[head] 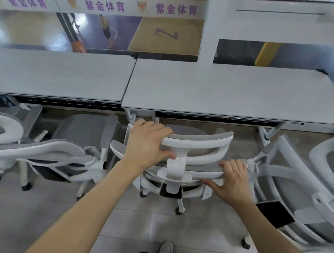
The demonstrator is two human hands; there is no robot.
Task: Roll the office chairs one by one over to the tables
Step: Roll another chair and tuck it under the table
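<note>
Item: white-framed grey mesh office chair (180, 164), my left hand (148, 143) curled over its headrest, my right hand (231, 179) clamped on the backrest's top edge; its seat sits beyond my fingertips, partly under the pale grey table (226, 91). Neighbouring white mesh chairs left (64, 149) and right (303, 180) of my hands appear parked. Remaining chairs lie outside view; this one's seat and castors are mostly hidden.

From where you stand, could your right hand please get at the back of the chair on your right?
Probably yes. The right hand grips the middle chair's backrest, and the right chair's back frame stands just beside it with nothing between; it would only have to release its grip first.
</note>
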